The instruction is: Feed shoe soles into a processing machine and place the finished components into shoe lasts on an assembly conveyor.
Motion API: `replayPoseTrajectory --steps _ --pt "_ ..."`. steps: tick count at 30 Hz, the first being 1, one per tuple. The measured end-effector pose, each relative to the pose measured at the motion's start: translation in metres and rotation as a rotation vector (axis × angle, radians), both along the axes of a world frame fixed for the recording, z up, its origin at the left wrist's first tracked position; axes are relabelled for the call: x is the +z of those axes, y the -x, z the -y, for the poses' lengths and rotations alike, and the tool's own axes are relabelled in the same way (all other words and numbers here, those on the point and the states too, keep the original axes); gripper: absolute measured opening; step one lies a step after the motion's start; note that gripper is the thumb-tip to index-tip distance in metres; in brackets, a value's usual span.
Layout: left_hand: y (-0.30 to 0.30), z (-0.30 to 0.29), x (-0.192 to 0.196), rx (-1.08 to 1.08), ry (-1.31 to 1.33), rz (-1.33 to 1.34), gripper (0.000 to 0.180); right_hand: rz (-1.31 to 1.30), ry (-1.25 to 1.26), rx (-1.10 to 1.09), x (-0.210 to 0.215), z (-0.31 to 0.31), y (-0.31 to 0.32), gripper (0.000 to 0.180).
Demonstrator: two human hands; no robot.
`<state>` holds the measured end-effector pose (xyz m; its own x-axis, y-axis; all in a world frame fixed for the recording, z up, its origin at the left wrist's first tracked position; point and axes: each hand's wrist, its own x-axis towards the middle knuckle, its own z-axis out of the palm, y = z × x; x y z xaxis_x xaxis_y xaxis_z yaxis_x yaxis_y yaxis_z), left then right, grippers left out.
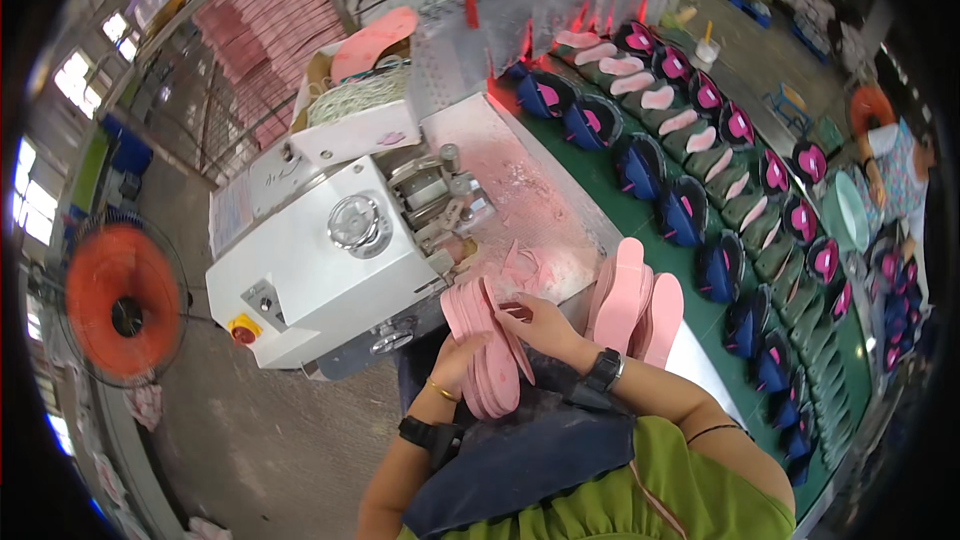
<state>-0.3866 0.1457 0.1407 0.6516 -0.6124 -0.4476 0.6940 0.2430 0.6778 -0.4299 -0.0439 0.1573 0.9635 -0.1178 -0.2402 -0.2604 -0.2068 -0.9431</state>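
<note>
My left hand (458, 365) is wrapped round a thick stack of pink insoles (487, 380), held upright in front of my body. At the stack's right side, the fingers of my right hand (552, 328) are curled in at the edge of one thin pink insole (512, 342), which leans a little apart from the others. Its fingertips are partly hidden. Beyond the hands stands a white machine (320, 255) with a round metal dial (358, 224) and metal rollers (425, 188). Pink scraps (525, 268) and dust lie beside its working end.
More pink insoles (660, 320) are stacked right of my right hand. A green conveyor belt (655, 240) carries rows of dark blue and pink shoe uppers (683, 212) and pink insoles. An orange fan (125, 315) stands at left. A person (900, 175) is at far right.
</note>
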Motion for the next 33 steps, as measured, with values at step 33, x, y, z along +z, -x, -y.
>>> replayPoseTrajectory --steps 33 --pt "0.028 -0.045 -0.006 -0.077 0.065 -0.181 0.04 0.11 0.612 -0.259 -0.002 0.087 -0.144 0.036"
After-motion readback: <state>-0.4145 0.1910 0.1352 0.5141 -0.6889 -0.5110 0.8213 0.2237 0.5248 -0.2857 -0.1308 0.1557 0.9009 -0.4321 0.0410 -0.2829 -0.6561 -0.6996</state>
